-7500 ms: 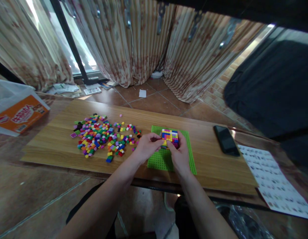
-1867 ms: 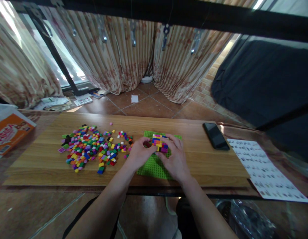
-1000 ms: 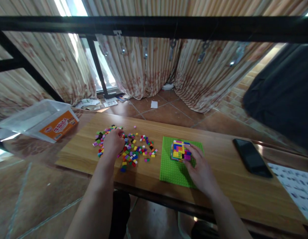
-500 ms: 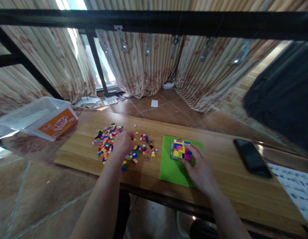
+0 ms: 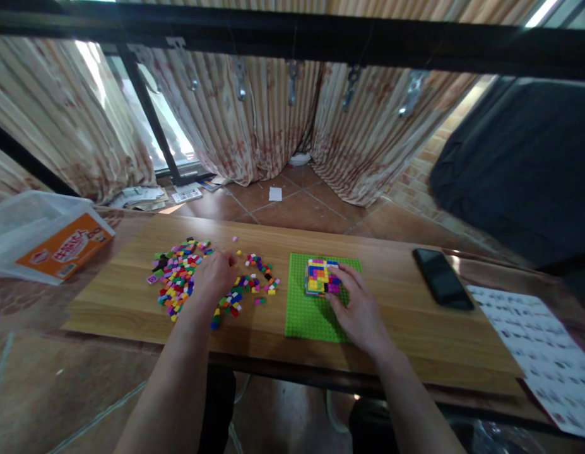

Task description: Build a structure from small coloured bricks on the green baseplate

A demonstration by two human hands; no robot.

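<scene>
My left hand (image 5: pixel 215 272) is over a loose pile of small colourful building bricks (image 5: pixel 181 277) on the wooden table. Its fingers are curled together at the pile's right part, and whatever they pinch is hidden. On a green studded baseplate (image 5: pixel 301 318) stands a compact block of multicoloured bricks (image 5: pixel 317 275), yellow, blue, red and white on top. Around that block's right side my right hand (image 5: pixel 356 309) is closed, thumb at the near edge and fingers at the far edge. Purple bricks show between the thumb and fingers.
A clear plastic box (image 5: pixel 55 236) with an orange label stands left of the pile. To the right lie a black phone (image 5: pixel 442 277) and a printed white sheet (image 5: pixel 538 347). A dark metal bar (image 5: pixel 292 41) crosses above the far side, before the curtains.
The camera view has turned right, so the whole scene sits further left. My left hand stays above the pile with curled fingers; my right hand keeps its hold on the brick block.
</scene>
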